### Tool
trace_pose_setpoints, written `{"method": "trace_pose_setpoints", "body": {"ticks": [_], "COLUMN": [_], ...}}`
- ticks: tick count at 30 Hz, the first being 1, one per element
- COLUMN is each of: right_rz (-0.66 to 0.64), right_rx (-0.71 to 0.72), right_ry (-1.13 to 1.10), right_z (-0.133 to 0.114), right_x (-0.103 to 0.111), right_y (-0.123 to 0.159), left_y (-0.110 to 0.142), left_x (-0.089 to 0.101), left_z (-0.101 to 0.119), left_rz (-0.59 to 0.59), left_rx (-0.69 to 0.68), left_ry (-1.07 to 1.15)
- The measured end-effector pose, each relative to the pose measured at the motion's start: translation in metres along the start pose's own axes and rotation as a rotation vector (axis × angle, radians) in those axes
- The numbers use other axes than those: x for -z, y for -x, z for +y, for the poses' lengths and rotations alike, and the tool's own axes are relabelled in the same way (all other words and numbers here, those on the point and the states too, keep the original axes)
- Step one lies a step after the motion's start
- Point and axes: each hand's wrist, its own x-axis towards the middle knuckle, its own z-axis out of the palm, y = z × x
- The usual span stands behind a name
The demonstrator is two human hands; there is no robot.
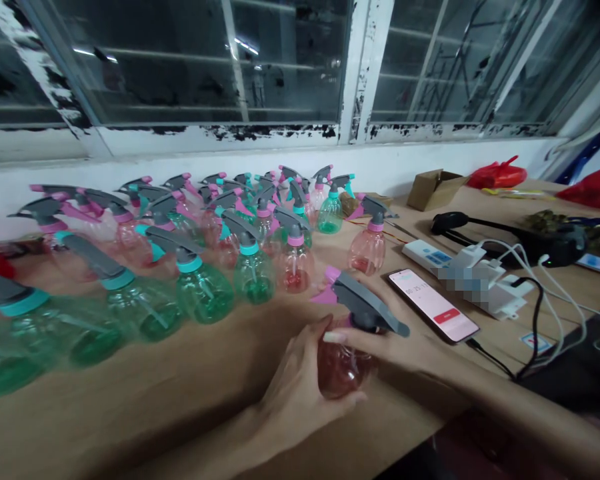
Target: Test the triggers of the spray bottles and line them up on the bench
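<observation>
My left fingers (304,373) wrap the round, clear pink plastic spray bottle (343,367) at near centre, my right (375,341) grip its neck; squeezing too hard could dent it

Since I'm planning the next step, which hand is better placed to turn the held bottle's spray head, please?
Probably the right hand: its fingers are below the spray head, while the left hand cups the bottle.

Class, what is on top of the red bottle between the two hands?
On the red bottle sits a grey spray head with a pink nozzle. The right hand covers most of the join, so its fit cannot be seen.
</observation>
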Motion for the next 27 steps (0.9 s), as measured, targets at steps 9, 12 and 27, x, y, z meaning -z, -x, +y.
{"method": "trace_pose_setpoints", "body": {"ticks": [9, 12, 27], "right_rz": [-0.039, -0.037, -0.119], "right_rx": [0.022, -0.002, 0.045], "right_ry": [-0.031, -0.043, -0.030], "right_z": [-0.013, -0.008, 0.000], "right_x": [-0.020, -0.026, -0.047], "right_y": [-0.016, -0.018, -0.053], "left_y": [0.007, 0.013, 0.040], "left_x": [0.025, 0.037, 0.079], "left_z": [-0.007, -0.025, -0.072], "left_rz": [-0.078, -0.127, -0.119], "left_rx": [-0.048, -0.077, -0.088], "left_ry": [-0.052, -0.144, -0.479]}}
